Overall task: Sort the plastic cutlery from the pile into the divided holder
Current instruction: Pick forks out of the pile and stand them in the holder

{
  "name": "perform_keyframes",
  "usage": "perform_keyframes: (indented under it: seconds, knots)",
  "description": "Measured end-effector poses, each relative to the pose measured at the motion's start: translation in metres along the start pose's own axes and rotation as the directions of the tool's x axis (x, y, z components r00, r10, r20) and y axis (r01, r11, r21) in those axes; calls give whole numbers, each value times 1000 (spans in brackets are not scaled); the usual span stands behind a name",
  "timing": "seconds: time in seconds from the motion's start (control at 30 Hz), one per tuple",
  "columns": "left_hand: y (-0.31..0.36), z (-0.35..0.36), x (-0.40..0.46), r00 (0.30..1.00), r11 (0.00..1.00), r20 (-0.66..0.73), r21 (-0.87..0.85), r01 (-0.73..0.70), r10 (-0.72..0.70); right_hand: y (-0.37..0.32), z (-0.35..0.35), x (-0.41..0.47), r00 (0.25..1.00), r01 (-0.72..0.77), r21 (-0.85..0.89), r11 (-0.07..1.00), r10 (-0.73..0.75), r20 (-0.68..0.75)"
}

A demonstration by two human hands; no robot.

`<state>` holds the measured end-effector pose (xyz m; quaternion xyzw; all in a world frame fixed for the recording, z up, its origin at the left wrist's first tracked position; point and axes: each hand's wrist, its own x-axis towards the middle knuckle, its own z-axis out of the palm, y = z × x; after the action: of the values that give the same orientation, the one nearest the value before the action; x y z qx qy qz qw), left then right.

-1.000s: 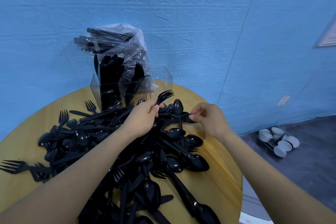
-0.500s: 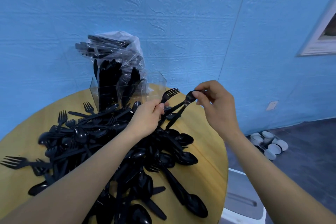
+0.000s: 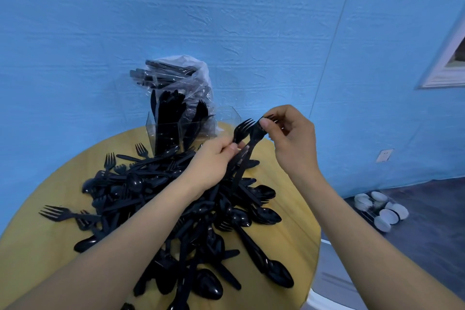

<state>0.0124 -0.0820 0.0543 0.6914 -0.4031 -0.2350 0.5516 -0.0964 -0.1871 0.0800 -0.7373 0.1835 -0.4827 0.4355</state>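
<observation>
A big pile of black plastic forks, spoons and knives (image 3: 176,204) covers the round wooden table (image 3: 286,239). Behind it stands the clear divided holder (image 3: 221,118), with knives upright in its left section and forks in the middle one. My left hand (image 3: 214,163) grips a black fork (image 3: 241,128) by its neck, tines up, just right of the holder. My right hand (image 3: 289,138) pinches the head end of a second black utensil (image 3: 251,143), which slants down toward my left hand; its head is hidden under my fingers.
A clear plastic bag of black cutlery (image 3: 176,75) leans on the blue wall behind the holder. The table edge drops off at the right. On the dark floor to the right lies a tray of white lids (image 3: 382,209).
My right hand lifted a utensil out of the pile and brought it up beside the fork in my left hand. The view has tilted upward.
</observation>
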Motion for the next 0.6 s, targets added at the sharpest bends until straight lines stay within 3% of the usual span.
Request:
perform_keyframes:
  seconds: [0.1,0.23,0.33,0.5,0.6]
  knots:
    - [5,6,-16,984,969,141,-209,134,-106,0,9,-8,999,-16,37,999,17,-30]
    - [8,4,-30,973,910,186,-366,196,-135,4,17,-17,996,-48,16,999,49,-75]
    - [5,3,-35,982,945,162,-296,143,-98,6,22,-24,996,-46,-16,999,45,-76]
    - [-10,3,-38,992,987,72,-119,109,-101,10,24,-36,996,-33,-74,997,38,76]
    - [-24,-3,-44,992,991,-4,-46,129,-129,31,10,-40,976,-198,-228,953,213,41]
